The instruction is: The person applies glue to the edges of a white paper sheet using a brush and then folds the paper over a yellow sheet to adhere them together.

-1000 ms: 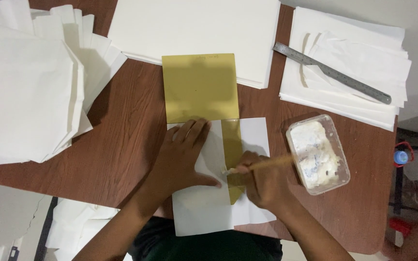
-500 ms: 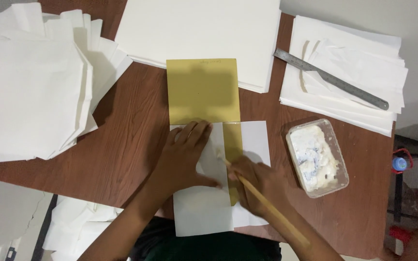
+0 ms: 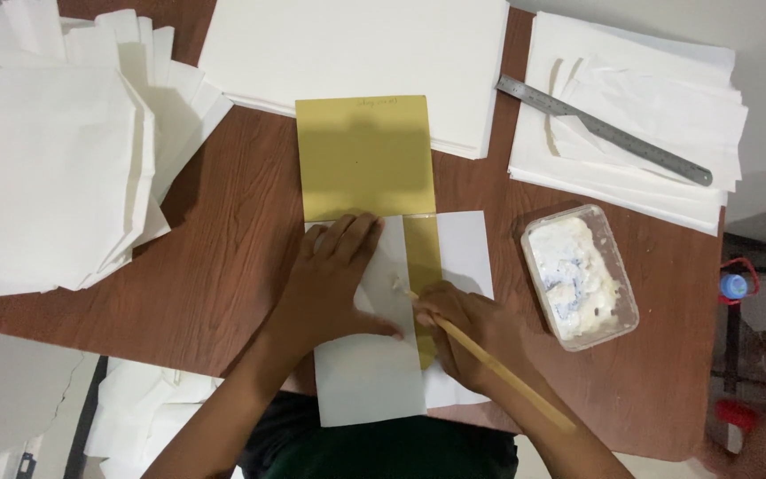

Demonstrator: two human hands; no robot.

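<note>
A reddish-brown wooden table (image 3: 223,266) stands over what looks like pale floor (image 3: 11,390), evenly lit.

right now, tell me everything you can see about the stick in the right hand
The stick is thin, straight and pale tan, wood by its look. The right hand grips it near the front, so its long end slants back past the wrist. Its tip carries a white dab and rests on the folded white paper, beside the yellow strip.

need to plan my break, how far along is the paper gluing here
Done: left flap folded over the yellow template. In hand: left hand presses that flap while right hand drags a pasted stick along its edge. Left: right flap lies unfolded; flat sheets wait.
</note>
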